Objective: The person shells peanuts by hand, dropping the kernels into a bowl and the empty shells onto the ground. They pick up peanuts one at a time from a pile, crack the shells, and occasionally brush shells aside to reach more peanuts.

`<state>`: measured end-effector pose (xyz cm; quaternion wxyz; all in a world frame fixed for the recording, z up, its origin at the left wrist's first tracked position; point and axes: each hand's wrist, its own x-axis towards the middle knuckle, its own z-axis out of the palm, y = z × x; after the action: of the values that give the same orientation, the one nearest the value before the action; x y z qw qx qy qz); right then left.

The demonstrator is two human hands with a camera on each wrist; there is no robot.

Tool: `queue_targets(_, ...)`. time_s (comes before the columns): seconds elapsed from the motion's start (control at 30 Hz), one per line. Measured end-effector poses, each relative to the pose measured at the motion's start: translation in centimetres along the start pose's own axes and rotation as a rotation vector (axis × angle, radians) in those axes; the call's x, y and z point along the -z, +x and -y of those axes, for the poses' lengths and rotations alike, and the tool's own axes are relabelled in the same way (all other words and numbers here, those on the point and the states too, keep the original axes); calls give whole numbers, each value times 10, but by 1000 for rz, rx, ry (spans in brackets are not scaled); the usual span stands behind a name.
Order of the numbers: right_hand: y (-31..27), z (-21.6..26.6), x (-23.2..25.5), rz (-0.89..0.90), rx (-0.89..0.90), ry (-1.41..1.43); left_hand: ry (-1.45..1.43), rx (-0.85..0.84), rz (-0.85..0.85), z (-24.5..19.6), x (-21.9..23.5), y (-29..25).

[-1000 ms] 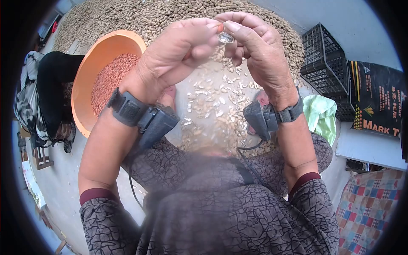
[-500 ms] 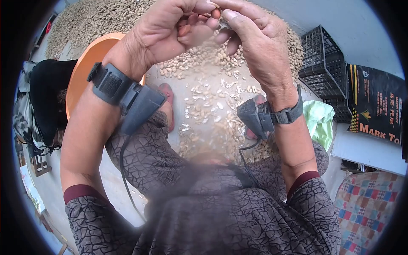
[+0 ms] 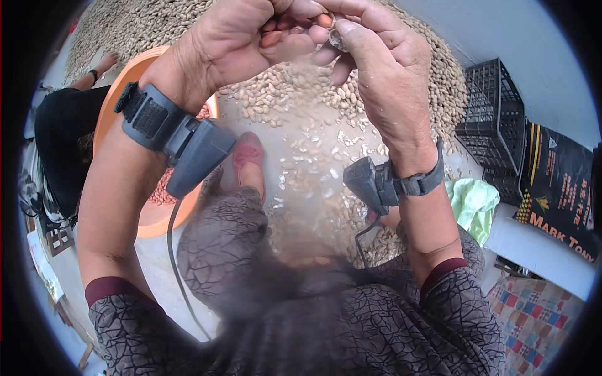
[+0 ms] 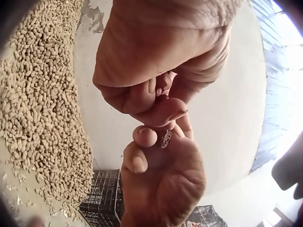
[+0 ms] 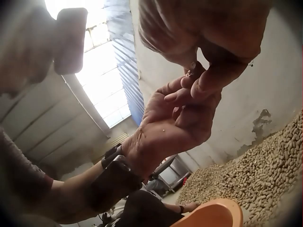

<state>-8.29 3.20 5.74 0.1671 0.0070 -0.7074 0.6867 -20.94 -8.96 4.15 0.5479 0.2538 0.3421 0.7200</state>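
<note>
In the head view, the left hand (image 3: 235,47), palm up, cups several reddish peanut kernels (image 3: 271,39) in its curled fingers. One more kernel (image 3: 323,20) sits at its thumb and fingertips, against the right hand (image 3: 392,69). The right thumb and fingers pinch a broken peanut shell (image 3: 337,40). From the left wrist view, a piece of shell (image 4: 166,139) shows by the right fingers, under the left hand (image 4: 161,52). In the right wrist view the two hands' fingertips meet, and the left palm (image 5: 165,137) faces the camera.
An orange basin (image 3: 163,224) with shelled kernels stands below the left forearm. Unshelled peanuts (image 3: 144,28) are heaped behind, with loose shells (image 3: 313,163) between the feet. At right are a black crate (image 3: 492,113), a black sack (image 3: 558,188) and a green bag (image 3: 470,207). Another person's hand (image 3: 108,61) is at the heap.
Both hands have stayed together while the left forearm shifted left and the left palm turned up, showing its kernels. Another person's hand has appeared by the heap. The head view has shifted slightly.
</note>
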Motion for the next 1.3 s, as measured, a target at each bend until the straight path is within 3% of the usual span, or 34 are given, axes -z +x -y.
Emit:
queue_targets(0.03,5,1,-3,3,-11,-29,-35,-18,61,-6,0,-2)
queue_targets(0.07,10,1,-5,3,-23,-58,117,-29,-218,-12,0,-11)
queue_targets(0.17,23,-31,-10,15,105,-2,123,-54,-161,-4,25,-15)
queue_targets(0.23,20,-44,-9,22,74,-73,169,-15,-394,13,22,-13)
queue_targets(0.3,15,-53,-13,21,-12,-13,152,47,-269,32,49,-10)
queue_targets(0.37,8,-72,-13,2,-95,-4,134,22,-291,57,55,-5)
queue_targets(0.43,-1,-89,-13,-19,-184,10,85,110,-376,74,56,-5)
queue_targets(0.53,-15,-123,-11,-23,-346,178,3,154,-360,111,78,-7)
queue_targets(0.6,-25,-142,-6,-26,-346,68,-57,203,-373,128,81,-7)
queue_targets(0.67,-32,-150,-4,-22,-346,-31,-87,226,-379,142,86,-10)
queue_targets(0.73,-35,-153,-2,-56,-494,286,-125,269,-384,149,91,-11)
queue_targets(0.83,-42,-164,10,-3,-570,167,-118,284,-454,156,90,-8)
queue_targets(0.93,-41,-165,17,15,-539,160,-93,335,-363,161,99,-4)
queue_targets(1.13,-48,-180,26,15,-481,93,-136,360,-410,170,96,6)
queue_targets(1.3,-54,-187,25,68,-604,163,-56,382,-297,185,112,1)
